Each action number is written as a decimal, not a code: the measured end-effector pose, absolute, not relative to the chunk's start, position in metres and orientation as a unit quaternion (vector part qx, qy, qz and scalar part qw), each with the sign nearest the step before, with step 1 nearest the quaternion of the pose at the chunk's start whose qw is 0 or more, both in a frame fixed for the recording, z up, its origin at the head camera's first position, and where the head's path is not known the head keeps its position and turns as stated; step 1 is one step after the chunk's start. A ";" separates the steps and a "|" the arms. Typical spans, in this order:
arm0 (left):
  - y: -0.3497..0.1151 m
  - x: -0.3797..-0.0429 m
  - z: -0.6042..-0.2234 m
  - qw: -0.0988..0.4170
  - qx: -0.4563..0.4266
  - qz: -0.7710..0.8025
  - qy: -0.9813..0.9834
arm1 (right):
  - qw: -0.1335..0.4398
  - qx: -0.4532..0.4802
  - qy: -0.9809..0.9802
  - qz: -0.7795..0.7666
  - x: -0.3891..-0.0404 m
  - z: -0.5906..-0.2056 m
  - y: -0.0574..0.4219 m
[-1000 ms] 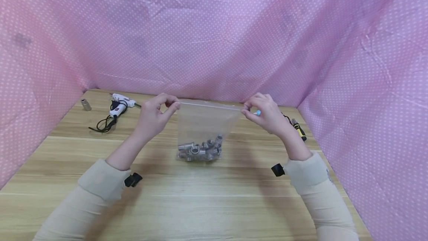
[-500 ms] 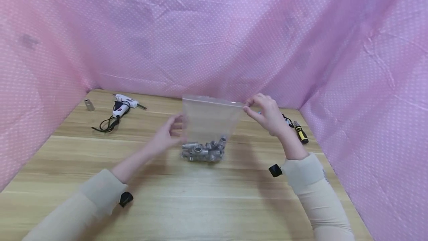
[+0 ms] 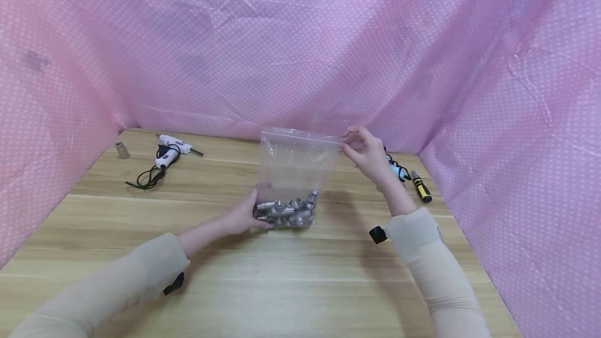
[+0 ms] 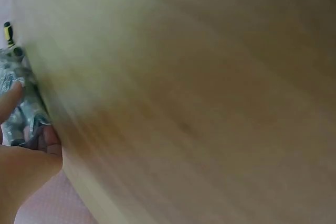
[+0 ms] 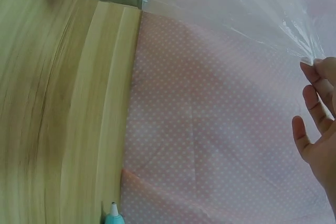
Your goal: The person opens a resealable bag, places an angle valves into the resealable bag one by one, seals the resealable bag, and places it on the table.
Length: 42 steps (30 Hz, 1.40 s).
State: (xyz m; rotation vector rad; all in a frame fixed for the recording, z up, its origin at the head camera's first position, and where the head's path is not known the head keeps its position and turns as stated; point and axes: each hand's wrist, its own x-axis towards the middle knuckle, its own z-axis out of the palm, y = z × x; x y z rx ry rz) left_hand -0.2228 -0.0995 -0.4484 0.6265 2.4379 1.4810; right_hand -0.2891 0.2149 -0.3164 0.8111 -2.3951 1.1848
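Observation:
A clear zip-lock bag (image 3: 298, 163) stands upright in the middle of the head view, with several metal pipe fittings (image 3: 291, 212) piled in its bottom. My right hand (image 3: 368, 154) pinches the bag's top right corner between thumb and forefinger; the plastic gathers to a point there in the right wrist view. Low on the bag's left side, my left hand (image 3: 246, 214) grips the lower corner around the fittings, thumb in front and the other fingers behind. In the left wrist view the left hand (image 4: 26, 166) shows only at the left edge, its thumb across the bag (image 4: 23, 98).
At the back left lie a white glue gun (image 3: 168, 156) with a coiled black cord and one loose metal fitting (image 3: 122, 150). A yellow and black screwdriver (image 3: 422, 188) lies at the right edge, beside a light blue tool (image 3: 396, 170) with a black cord. Pink dotted cloth (image 3: 300, 56) walls the table.
My left hand has let go of the bag's top left corner, moved down and taken hold of the lower left corner. The right hand keeps its pinch on the top right corner.

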 end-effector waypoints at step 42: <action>-0.108 -0.221 -0.433 0.282 0.176 0.566 0.754 | -0.101 0.277 -0.914 0.278 -0.373 -0.442 0.165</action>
